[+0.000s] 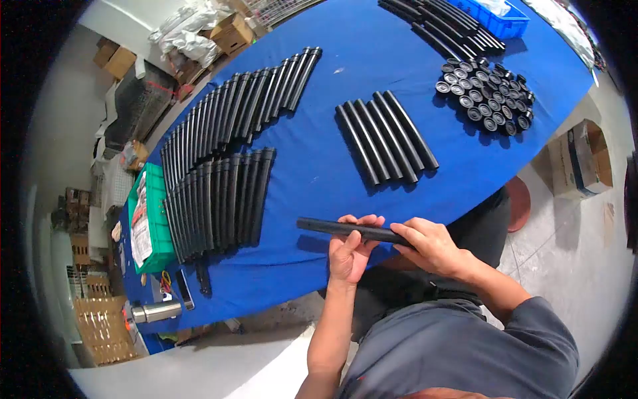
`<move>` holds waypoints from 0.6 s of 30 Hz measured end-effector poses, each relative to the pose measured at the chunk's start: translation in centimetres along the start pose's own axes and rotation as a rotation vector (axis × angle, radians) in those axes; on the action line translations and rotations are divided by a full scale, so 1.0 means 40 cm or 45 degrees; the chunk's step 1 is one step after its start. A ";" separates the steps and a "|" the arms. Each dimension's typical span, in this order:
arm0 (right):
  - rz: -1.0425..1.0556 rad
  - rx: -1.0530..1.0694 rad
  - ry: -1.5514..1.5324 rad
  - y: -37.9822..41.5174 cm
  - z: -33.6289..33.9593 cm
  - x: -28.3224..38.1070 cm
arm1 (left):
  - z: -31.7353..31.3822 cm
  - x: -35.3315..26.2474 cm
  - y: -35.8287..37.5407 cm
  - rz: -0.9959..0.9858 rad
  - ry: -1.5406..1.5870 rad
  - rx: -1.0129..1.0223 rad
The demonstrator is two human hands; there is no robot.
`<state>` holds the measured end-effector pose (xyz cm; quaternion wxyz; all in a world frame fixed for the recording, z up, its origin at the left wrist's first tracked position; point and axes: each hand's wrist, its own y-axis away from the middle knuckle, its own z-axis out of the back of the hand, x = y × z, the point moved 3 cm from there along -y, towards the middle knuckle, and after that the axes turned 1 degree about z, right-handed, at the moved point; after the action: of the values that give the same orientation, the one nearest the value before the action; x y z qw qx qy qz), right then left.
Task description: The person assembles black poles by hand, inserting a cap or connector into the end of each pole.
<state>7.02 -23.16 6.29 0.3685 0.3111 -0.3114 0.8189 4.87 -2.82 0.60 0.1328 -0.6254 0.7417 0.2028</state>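
Note:
A black tube [319, 225] is held nearly level above the front edge of the blue-covered table [292, 193]. My left hand [351, 251] is wrapped round its middle, palm up, with the thumb on top. Around the tube's right end my right hand [428, 245] is closed, hiding that end. Several plain black tubes [385, 138] lie side by side just beyond my hands. To the left, two rows of black tubes [219, 199] with wider collars at their upper ends are laid out on the cloth.
Black round caps [488, 96] are clustered at the right. More tubes [445, 26] and a blue bin [508, 23] are at the far right. A green bin [159, 219], a phone [184, 289] and a metal flask [156, 312] stand or lie at the left edge.

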 end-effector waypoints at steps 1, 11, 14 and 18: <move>0.062 -0.027 0.065 0.002 -0.005 0.003 | 0.006 0.001 -0.001 0.009 0.026 -0.005; 0.179 -0.105 0.104 -0.002 -0.005 0.012 | 0.005 0.001 -0.001 0.003 0.009 0.013; -0.013 0.029 -0.148 -0.007 0.011 0.019 | 0.017 0.002 0.004 -0.013 0.009 0.060; -0.044 0.035 -0.219 -0.005 0.003 0.016 | 0.015 0.001 0.002 -0.016 0.009 0.062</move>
<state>6.88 -22.89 6.90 0.3501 0.3906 -0.3252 0.7868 4.77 -2.55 0.07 0.1467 -0.6273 0.7429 0.1816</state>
